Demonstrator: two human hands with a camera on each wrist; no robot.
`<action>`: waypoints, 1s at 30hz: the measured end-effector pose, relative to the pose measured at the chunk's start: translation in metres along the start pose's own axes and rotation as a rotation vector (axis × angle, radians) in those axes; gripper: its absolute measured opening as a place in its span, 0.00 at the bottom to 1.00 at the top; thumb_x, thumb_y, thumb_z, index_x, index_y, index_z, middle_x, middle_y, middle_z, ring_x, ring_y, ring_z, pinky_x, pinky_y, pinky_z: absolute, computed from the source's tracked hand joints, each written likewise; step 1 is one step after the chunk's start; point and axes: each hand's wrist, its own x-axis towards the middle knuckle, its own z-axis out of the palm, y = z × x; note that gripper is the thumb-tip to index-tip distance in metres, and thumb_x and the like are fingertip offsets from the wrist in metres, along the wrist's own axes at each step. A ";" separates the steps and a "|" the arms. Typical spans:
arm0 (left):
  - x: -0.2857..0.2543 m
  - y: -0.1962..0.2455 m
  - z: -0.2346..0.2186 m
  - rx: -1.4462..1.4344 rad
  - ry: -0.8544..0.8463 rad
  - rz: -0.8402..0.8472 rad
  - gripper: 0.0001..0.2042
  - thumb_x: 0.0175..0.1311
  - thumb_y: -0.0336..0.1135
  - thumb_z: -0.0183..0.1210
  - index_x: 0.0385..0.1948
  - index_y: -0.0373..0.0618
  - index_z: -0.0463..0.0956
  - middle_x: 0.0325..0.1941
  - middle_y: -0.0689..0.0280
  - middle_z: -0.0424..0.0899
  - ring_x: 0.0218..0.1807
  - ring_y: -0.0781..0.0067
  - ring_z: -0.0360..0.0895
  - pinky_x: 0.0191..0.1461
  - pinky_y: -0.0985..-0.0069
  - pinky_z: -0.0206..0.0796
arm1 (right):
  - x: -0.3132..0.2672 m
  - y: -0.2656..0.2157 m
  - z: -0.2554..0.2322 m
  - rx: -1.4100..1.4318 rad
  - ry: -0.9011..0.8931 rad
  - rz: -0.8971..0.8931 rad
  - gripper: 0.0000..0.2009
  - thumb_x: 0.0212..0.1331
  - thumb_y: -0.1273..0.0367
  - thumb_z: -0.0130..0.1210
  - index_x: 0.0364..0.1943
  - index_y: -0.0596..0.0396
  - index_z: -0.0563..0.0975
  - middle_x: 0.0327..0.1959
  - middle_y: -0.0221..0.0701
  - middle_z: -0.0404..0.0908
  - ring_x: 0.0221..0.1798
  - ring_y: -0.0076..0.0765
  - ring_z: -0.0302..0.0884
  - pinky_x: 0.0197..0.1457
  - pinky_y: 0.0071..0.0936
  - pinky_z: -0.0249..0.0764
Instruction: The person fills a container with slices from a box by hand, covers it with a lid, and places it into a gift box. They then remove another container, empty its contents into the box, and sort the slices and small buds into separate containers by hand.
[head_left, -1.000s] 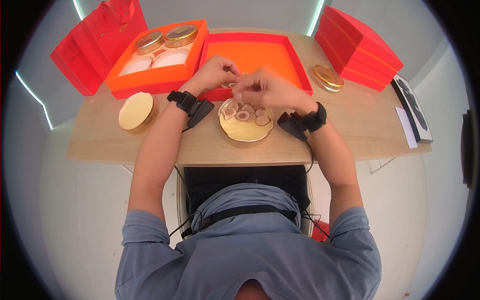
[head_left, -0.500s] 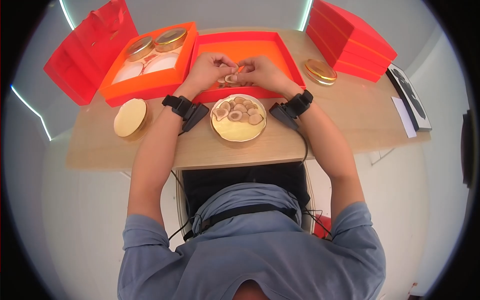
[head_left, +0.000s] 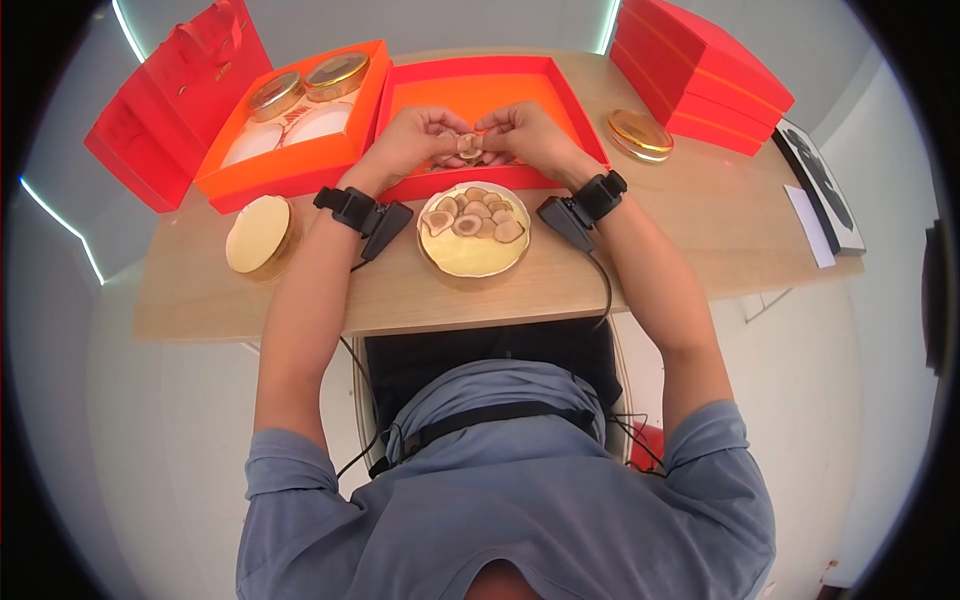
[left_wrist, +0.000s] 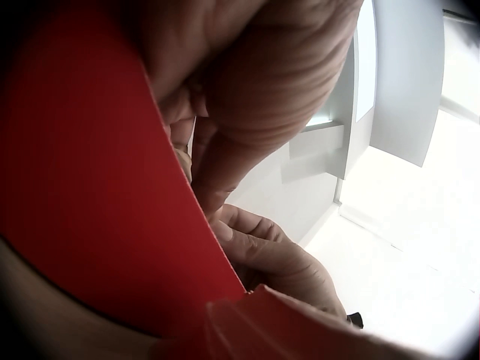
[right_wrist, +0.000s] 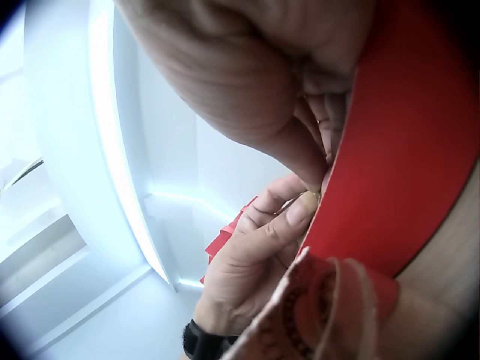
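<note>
Both hands meet low inside the near edge of the red box with an orange lining (head_left: 470, 90). My left hand (head_left: 420, 142) and my right hand (head_left: 525, 138) pinch a pale, brown-rimmed dried slice (head_left: 468, 150) between their fingertips. More slices lie below the fingers, partly hidden. Right in front of the box stands a round tin (head_left: 472, 262) with a gold face, the far half covered by several overlapping slices (head_left: 467, 225). In both wrist views the box's red wall (left_wrist: 112, 180) hides much of the fingertips.
A second box (head_left: 290, 178) at left holds two gold-lidded round tins (head_left: 336, 75) and two white round hollows. Another gold-topped tin (head_left: 258, 235) stands at front left. On the right are a gold lid (head_left: 640, 135), stacked red boxes (head_left: 700, 75) and a black-and-white panel (head_left: 820, 185). A red bag (head_left: 180, 100) stands far left.
My right hand has moved from above the round tin into the box, joining the left hand at the slice. The left hand stays low in the box. The head view has shifted slightly.
</note>
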 end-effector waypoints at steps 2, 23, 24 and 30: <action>0.001 -0.001 -0.004 0.017 -0.024 -0.009 0.10 0.62 0.32 0.63 0.42 0.39 0.76 0.34 0.65 0.85 0.33 0.82 0.82 0.35 0.88 0.72 | -0.003 -0.003 0.002 -0.010 -0.007 -0.011 0.14 0.58 0.75 0.61 0.47 0.69 0.77 0.35 0.38 0.84 0.34 0.25 0.82 0.39 0.19 0.79; 0.005 -0.009 -0.010 -0.002 -0.032 -0.041 0.11 0.59 0.28 0.65 0.41 0.39 0.77 0.32 0.64 0.85 0.30 0.80 0.80 0.29 0.84 0.66 | -0.007 -0.010 0.000 -0.243 0.095 -0.205 0.08 0.62 0.69 0.59 0.37 0.60 0.84 0.32 0.30 0.85 0.31 0.19 0.79 0.35 0.18 0.77; 0.005 -0.009 -0.010 -0.002 -0.033 -0.045 0.10 0.59 0.28 0.65 0.41 0.38 0.77 0.32 0.64 0.85 0.30 0.80 0.80 0.29 0.84 0.66 | -0.010 -0.017 -0.005 -0.226 0.100 -0.224 0.08 0.62 0.69 0.60 0.37 0.60 0.84 0.31 0.30 0.85 0.32 0.19 0.79 0.35 0.18 0.78; 0.001 -0.002 -0.008 0.000 -0.031 -0.065 0.10 0.60 0.25 0.62 0.41 0.34 0.76 0.36 0.59 0.85 0.34 0.74 0.82 0.35 0.80 0.72 | -0.027 -0.039 -0.007 -0.116 -0.311 -0.307 0.06 0.57 0.72 0.62 0.35 0.61 0.85 0.31 0.32 0.86 0.33 0.21 0.81 0.39 0.20 0.79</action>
